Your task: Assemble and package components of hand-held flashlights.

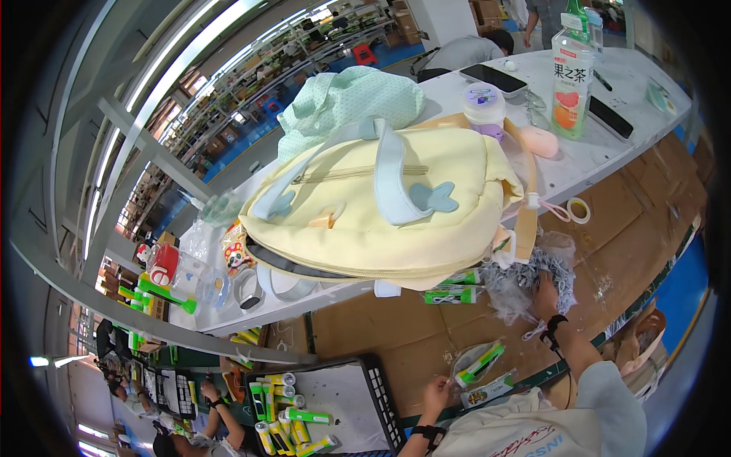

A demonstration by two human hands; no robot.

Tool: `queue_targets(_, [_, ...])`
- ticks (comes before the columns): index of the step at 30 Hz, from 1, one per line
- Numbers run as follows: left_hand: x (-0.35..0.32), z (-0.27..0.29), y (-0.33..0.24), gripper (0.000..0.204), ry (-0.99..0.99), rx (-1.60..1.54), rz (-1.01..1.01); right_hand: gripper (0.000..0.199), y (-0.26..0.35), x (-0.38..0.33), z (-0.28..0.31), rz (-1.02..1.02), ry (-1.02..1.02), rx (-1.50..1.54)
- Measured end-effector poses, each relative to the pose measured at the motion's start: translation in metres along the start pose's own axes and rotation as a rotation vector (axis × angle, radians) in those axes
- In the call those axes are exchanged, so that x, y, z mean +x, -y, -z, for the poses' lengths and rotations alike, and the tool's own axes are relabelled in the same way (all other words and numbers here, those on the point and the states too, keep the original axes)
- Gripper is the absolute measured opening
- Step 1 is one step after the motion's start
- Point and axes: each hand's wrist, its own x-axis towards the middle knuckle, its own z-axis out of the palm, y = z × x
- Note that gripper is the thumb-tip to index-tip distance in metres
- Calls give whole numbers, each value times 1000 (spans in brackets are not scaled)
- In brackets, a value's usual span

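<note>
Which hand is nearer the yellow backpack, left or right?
Right. The right hand is in the crumpled clear plastic just below the yellow backpack. The left hand is lower, by the packaged green items.

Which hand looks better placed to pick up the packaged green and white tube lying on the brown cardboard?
Probably the left hand: it is right beside the packaged green and white tube, while the right hand is up in crumpled clear plastic.

Backpack (381,209) on table (609,145), bottle (571,76) behind.
</note>
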Motion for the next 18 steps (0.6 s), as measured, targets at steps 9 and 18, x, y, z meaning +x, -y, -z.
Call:
queue_targets(9, [-8, 12, -42, 8, 7, 91, -156, 21, -9, 35, -11, 102, -163, -79])
queue_targets(18, [-10, 14, -53, 6, -40, 47, -219, 14, 8, 6, 22, -41, -400, 379])
